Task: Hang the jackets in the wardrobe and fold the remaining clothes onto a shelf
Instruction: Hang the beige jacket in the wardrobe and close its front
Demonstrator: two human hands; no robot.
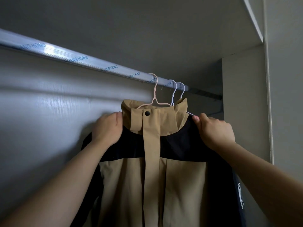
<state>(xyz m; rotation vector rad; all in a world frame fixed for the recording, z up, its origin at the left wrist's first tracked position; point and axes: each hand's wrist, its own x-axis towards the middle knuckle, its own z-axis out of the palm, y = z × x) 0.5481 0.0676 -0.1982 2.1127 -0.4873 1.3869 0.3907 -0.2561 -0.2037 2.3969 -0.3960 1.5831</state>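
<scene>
At the jacket's shoulders, both hands are engaged. I have the left hand [107, 126] curled over the left shoulder, just beside the collar [147, 118], gripping the cloth. The right hand [214, 130] pinches the black shoulder fabric on the right. Its thumb tip touches the end of a thin white hanger arm that pokes out there; I cannot tell whether that arm is inside the pinch.

Position of the work: the tan-and-black jacket [150, 177] hangs front-on, zipped, on a pink hanger [155, 95] whose hook sits over the rail [82, 60]. Two white hangers [173, 92] hook the rail just to its right, close together. Far right is the wardrobe side panel [242, 112]. A dark sleeve with a white patch [240, 195] hangs near it; I cannot tell whose sleeve it is.

Judgement: the step in hand is seating and squaring the jacket.

Notes for doing it well:
- Draw both shoulders outward evenly, so the seams sit on the hanger ends and the collar centres on the hook.
- Keep the right pinch on cloth only. Snagging the white arm would drag the neighbouring hanger along.
- Pull lightly downward, not toward me, or the hook may ride off the rail.
- Let go of one side at a time and check that the jacket hangs level.
</scene>
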